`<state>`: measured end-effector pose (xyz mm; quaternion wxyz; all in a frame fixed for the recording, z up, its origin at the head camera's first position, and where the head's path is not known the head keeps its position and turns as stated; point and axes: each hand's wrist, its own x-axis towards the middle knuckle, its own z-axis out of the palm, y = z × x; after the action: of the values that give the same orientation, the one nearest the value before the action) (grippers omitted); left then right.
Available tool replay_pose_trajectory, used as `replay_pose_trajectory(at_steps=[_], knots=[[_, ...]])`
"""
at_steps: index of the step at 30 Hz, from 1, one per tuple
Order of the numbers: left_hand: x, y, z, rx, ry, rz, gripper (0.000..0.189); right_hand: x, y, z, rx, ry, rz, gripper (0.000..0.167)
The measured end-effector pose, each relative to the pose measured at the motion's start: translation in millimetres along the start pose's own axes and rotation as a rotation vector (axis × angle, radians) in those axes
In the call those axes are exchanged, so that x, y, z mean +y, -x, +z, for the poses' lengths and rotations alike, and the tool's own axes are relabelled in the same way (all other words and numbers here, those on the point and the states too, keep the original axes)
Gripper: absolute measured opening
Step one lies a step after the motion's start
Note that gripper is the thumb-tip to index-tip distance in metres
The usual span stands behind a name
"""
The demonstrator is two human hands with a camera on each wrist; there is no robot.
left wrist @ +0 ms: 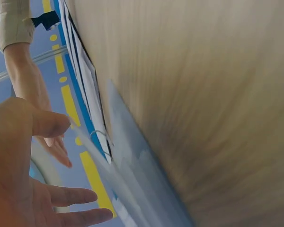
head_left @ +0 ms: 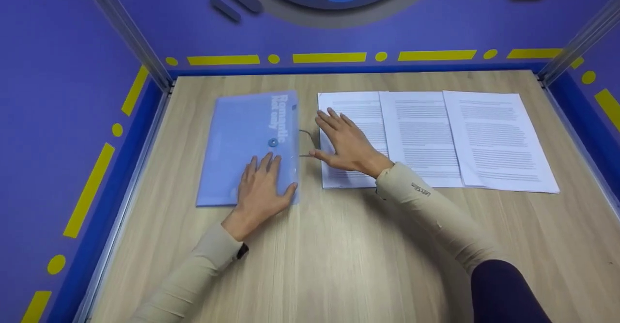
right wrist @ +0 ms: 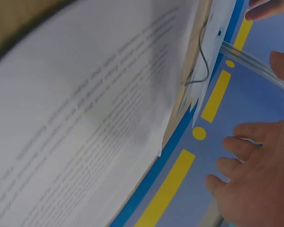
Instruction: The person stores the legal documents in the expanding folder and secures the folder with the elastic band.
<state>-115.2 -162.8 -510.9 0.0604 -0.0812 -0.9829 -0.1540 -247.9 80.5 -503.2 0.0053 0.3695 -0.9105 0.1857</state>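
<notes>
A translucent blue document folder (head_left: 237, 119) with white lettering and a round snap button (head_left: 273, 142) lies on the left half of the table. My left hand (head_left: 261, 187) is over its lower right part, fingers extended and thumb spread toward the right edge. In the left wrist view, the folder (left wrist: 142, 175) stretches beyond that hand (left wrist: 23, 161). A thin cord loop (head_left: 310, 139) sticks out from the folder's right side. Just right of it, my right hand (head_left: 351, 144) hovers over the left printed sheets (head_left: 356, 102), fingers spread and holding nothing.
Two more sets of printed sheets, a middle one (head_left: 421, 139) and a right one (head_left: 499, 139), overlap the left sheets in a row. Blue walls with yellow markings enclose the wooden table (head_left: 339, 255) at the back and both sides.
</notes>
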Motion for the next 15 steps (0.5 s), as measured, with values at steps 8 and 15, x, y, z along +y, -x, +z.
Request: replay_pose_trajectory(at_steps=[8,15], knots=[[2.2,1.5,5.6,-0.060,0.009,-0.008,0.078,-9.2,-11.3,17.4,-0.101,0.007,-0.075,0.091],[1.3,2.0,9.0,-0.091,0.011,-0.013,0.077,-15.3,-19.3,27.7,-0.197,0.026,-0.111,0.090]])
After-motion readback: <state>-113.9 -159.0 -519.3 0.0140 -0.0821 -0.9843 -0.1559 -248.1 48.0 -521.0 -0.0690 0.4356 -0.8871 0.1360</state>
